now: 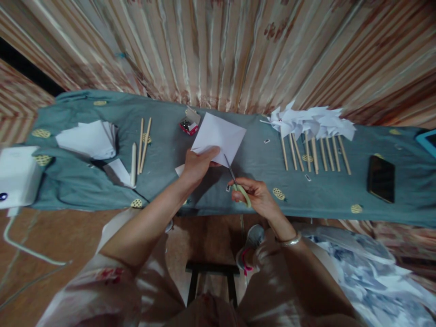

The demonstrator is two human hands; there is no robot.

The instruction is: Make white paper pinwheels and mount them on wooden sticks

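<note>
A square sheet of white paper is held over the middle of the cloth-covered table. My left hand grips its lower left edge, thumb on top and fingers partly hidden below. My right hand is closed on a pair of scissors with pale green handles. The blades meet the sheet's near corner. Beside my left wrist lies a small white paper piece. Behind the sheet, on its left, stands an open small red box with small dark metal pieces inside.
On the left lie a stack of white paper, wooden sticks, a thicker pale stick and a white device. Paper pinwheels on sticks lie in a row at right, near a phone. A pleated curtain hangs behind.
</note>
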